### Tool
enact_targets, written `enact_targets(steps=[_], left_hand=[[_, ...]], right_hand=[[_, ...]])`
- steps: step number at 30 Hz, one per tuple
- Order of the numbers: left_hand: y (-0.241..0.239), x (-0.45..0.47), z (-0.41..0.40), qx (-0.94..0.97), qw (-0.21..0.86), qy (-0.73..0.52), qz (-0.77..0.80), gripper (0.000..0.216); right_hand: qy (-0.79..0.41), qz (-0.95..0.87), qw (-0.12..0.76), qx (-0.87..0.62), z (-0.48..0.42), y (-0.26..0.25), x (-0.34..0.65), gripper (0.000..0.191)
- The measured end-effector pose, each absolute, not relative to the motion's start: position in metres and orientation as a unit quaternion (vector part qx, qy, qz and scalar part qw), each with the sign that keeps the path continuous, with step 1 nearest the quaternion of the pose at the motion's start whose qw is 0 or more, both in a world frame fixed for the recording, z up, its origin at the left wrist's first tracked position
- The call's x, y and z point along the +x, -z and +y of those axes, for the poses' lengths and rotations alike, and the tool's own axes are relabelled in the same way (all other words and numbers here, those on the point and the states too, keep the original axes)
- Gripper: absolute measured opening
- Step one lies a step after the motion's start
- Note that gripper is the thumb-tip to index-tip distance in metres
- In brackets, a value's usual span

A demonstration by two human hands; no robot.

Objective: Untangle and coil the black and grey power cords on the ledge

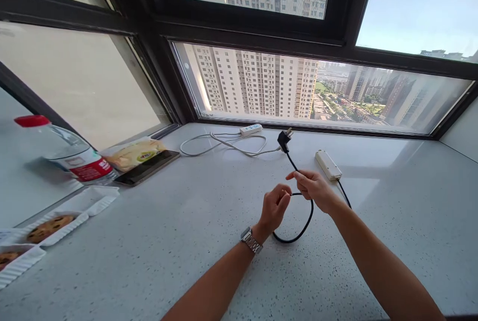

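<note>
Black cable pinched by left hand and right hand.

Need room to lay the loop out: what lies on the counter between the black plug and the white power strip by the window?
In the head view, only the white cable lies between the black plug and white power strip.

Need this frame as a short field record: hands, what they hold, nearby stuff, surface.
left hand: left hand pinches the black cord, watch on wrist
right hand: right hand grips the same cord just beyond it
cord: forms a loop below the hands; black plug raised off the surface
cord end: runs to white power strip
behind: second white power strip with white cable
far left: water bottle, snack packet, cookie trays
surface: speckled white counter by windows
</note>
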State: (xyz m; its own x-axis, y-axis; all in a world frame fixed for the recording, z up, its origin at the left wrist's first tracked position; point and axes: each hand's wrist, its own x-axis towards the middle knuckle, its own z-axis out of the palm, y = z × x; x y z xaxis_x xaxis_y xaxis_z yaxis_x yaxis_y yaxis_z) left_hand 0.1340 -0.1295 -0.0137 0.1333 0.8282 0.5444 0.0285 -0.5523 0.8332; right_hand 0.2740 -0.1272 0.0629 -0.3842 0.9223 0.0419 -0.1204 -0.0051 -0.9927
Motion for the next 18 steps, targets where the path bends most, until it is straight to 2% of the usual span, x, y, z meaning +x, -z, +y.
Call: enact_targets(steps=[2, 5, 7, 9, 11, 14, 16, 18], left_hand=[[0.01, 0.13, -0.126, 0.575, 0.436, -0.601, 0.343, 0.047], [0.003, 0.128, -0.121, 0.46, 0.542, -0.62, 0.331, 0.045], [-0.003, 0.124, -0.117, 0.39, 0.587, -0.644, 0.299, 0.038], [-0.011, 0.113, -0.111, 0.311, 0.615, -0.673, 0.268, 0.038], [-0.019, 0.096, -0.105, 0.24, 0.629, -0.694, 0.257, 0.038], [-0.028, 0.068, -0.096, 0.205, 0.624, -0.702, 0.276, 0.038], [-0.031, 0.054, -0.092, 0.223, 0.585, -0.719, 0.3, 0.04], [-0.032, 0.045, -0.089, 0.255, 0.511, -0.752, 0.329, 0.044]], right_hand=[[-0.598, -0.596, 0.38, -0.379, -0.131, -0.046, 0.259, 0.04], [-0.59, -0.587, 0.388, -0.395, -0.138, -0.022, 0.242, 0.04], [-0.636, -0.553, 0.394, -0.366, -0.142, -0.013, 0.239, 0.04], [-0.705, -0.527, 0.357, -0.314, -0.147, -0.01, 0.245, 0.042], [-0.752, -0.53, 0.28, -0.274, -0.15, -0.011, 0.259, 0.044], [-0.758, -0.578, 0.154, -0.259, -0.149, -0.015, 0.286, 0.045], [-0.74, -0.603, 0.12, -0.272, -0.147, -0.017, 0.303, 0.044], [-0.726, -0.615, 0.122, -0.283, -0.143, -0.019, 0.317, 0.043]])
